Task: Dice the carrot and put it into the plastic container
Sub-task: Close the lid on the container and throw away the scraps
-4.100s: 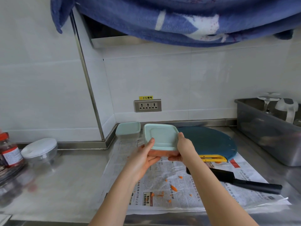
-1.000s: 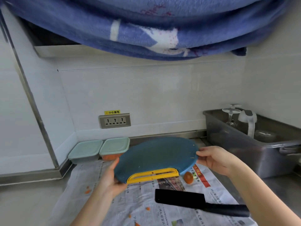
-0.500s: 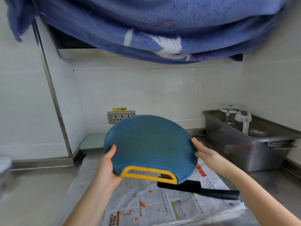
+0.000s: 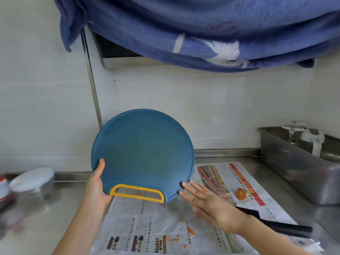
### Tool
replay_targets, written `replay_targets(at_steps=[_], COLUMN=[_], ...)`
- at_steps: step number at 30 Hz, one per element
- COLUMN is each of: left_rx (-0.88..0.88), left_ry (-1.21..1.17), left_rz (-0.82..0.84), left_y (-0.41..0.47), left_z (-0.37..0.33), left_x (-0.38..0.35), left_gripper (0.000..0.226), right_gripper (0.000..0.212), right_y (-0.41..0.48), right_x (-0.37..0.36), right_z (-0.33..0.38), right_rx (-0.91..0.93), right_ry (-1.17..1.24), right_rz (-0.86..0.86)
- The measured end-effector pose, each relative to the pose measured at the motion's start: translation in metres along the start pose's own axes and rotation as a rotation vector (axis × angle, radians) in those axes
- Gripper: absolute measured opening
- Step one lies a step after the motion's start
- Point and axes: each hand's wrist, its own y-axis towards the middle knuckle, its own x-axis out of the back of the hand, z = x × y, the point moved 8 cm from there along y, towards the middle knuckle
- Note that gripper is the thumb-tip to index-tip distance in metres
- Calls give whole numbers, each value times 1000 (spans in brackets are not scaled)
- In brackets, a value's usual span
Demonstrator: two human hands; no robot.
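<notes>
well, the steel surface (image 4: 64, 203) is covered in the middle by a spread newspaper (image 4: 147, 223), probably to catch the scraps of the cutting. at the right a steel bin (image 4: 287, 162) stands on the surface, beside the paper.

over the paper the round blue cutting board (image 4: 143, 153) is lifted and tilted almost upright, its yellow handle at the bottom. i judge it is held so to clear it off the work place or to let the last pieces fall down.

the left hand (image 4: 95, 188) grasps the lower left edge of the board, thumb on the front face. the right hand (image 4: 207, 203) is released, its fingers (image 4: 185, 186) straight and spread at the lower right rim. if they touch it, i cannot tell.

the black knife (image 4: 276, 226) lies flat on the paper, partly under the right forearm.

a round carrot end (image 4: 241, 193) rests on the paper, near the bin, and small carrot bits (image 4: 191, 231) are scattered in front. the plastic container is not visible, so the dicing seems done and this looks like tidying.
</notes>
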Motion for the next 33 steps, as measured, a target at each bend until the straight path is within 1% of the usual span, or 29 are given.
replay_targets(at_steps=[1,2,3,5,6,8,11,12,13,14,15,17,19,20,21,22,23,25,27,29,30,32,33], left_rx=[6,7,9,4,10,17,10,11,15,14,10,26,55,63,61,48,32,-7,-29,-21,-3,36,47], left_ry=[17,39,54,60,59,35,-14,-31,-43,-48,-53,-62,-82,-108,-131,-145,-153,-153,-134,-107,-100,-78,-53], left_rz=[-7,-19,-31,-47,-44,-35,-24,-29,-35,-37,-27,1,12,19,26,34,37,23,14,15,14,-31,-52], left_y=[3,6,9,14,14,15,16,18,20,22,24,26,24,22,22,23,24,27,30,31,32,32,33], left_z=[-3,-6,-7,-8,-6,-2,0,0,0,0,-1,4,10,12,13,12,11,6,2,4,6,13,15], left_x=[5,12,16,26,26,25,20,23,24,25,25,21,14,11,9,7,7,10,13,14,13,15,15], left_gripper=[32,30,30,34,34,34,34,34,35,35,35,36,37,39,41,42,44,46,45,47,51,62,67], right_gripper=[49,48,47,49,53,59,57,57,57,58,57,53,61,66,69,70,70,67,61,56,55,54,56], right_y=[4,11,19,40,48,58,52,50,48,49,54,67,80,85,89,91,90,78,63,60,65,82,92], right_x=[-3,-1,5,19,21,10,-19,-27,-29,-27,-18,9,36,44,44,40,27,-3,-19,-15,-4,33,56], right_z=[4,8,8,1,-3,-2,12,18,21,22,21,13,-2,-8,-10,-8,-2,10,16,24,27,21,13], right_rx=[29,51,50,-22,-63,-58,109,166,203,210,183,62,-79,-134,-146,-114,-55,119,234,272,252,154,74], right_ry=[6,37,75,107,82,-60,-233,-246,-236,-213,-167,-97,-178,-243,-314,-393,-480,-626,-572,-385,-317,-285,-284], right_rz=[22,1,-63,-177,-177,-75,126,159,147,100,17,-169,-330,-365,-372,-346,-278,-125,-26,15,-43,-307,-435])
